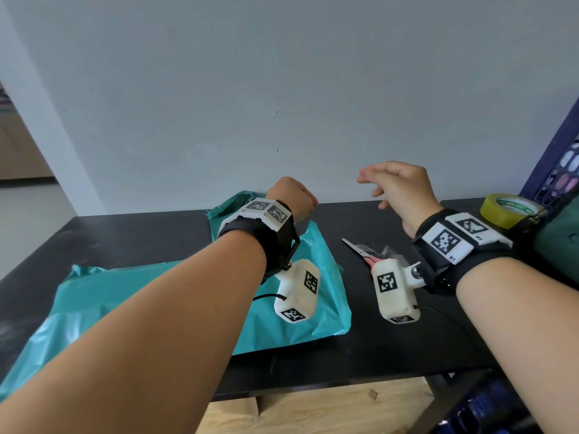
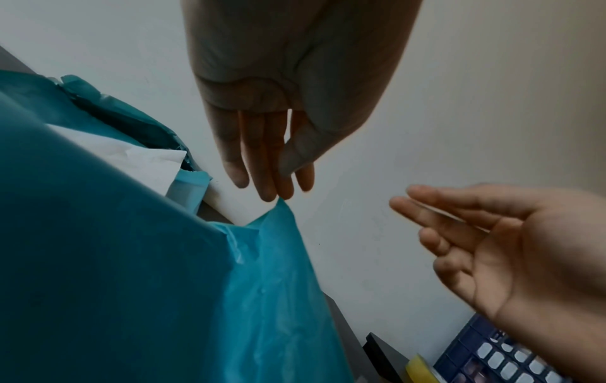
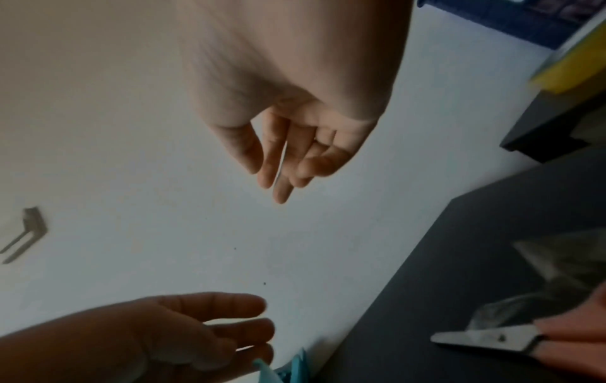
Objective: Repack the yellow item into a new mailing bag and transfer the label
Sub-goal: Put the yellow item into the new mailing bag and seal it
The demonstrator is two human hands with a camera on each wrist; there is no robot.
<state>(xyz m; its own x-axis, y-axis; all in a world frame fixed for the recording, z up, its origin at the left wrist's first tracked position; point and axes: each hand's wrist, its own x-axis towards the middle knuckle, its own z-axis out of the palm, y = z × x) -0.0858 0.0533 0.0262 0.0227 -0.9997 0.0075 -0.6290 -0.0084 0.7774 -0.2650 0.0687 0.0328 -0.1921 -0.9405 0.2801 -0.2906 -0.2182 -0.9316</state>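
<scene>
A teal mailing bag lies flat on the left part of the black table, reaching from the near left edge back to the wall. At its far end a torn teal bag gapes, with white paper showing inside; no yellow thing can be made out in it. The left hand is raised over the far right corner of the mailing bag, fingers pointing down, and pinches that corner at the fingertips. Right of the mailing bag, the right hand hovers clear above the table, fingers loosely spread, holding nothing. Scissors lie just right of the mailing bag, and a roll of yellow tape sits far right.
</scene>
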